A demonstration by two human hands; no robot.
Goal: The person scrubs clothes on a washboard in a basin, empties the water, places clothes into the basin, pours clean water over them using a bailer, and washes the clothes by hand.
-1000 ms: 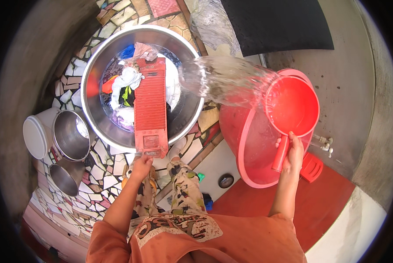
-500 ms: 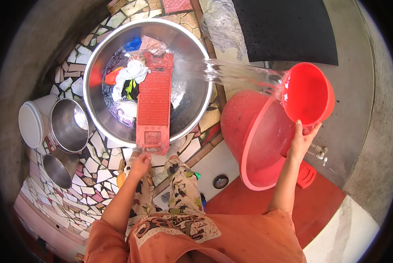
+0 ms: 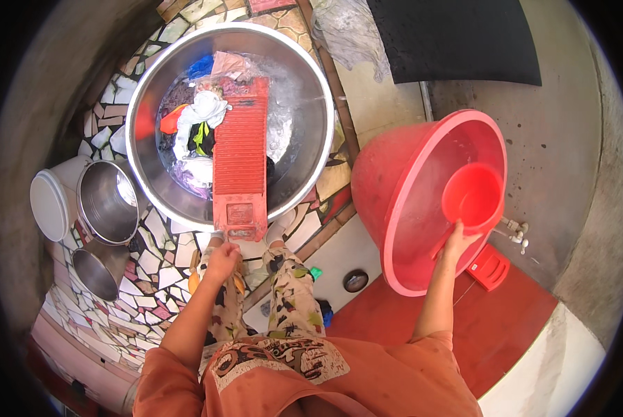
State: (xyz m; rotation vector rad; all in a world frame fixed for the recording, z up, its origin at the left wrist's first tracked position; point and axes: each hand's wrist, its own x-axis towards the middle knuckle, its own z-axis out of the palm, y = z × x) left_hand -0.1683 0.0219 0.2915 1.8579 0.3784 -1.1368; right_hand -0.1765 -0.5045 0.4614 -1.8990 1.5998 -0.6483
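Observation:
My right hand grips a red water dipper by its handle. The dipper is inside the large pink tub, which leans with its mouth to the right. My left hand is loosely curled by the lower end of a red washboard; nothing shows in its fingers. The washboard lies across a wide steel basin, its near end over the rim. Water stirs in the basin beside wet clothes: a white cloth, a pink piece and several darker ones.
Two steel pots and a white-lidded bucket stand left on broken-tile paving. A white tap and red plastic stool are right of the tub. A black sheet and grey cloth lie at the far right.
Water was streaming from the tilted dipper into the basin; that stream has ended. My right hand has lowered the dipper into the pink tub. My left hand stays almost in place.

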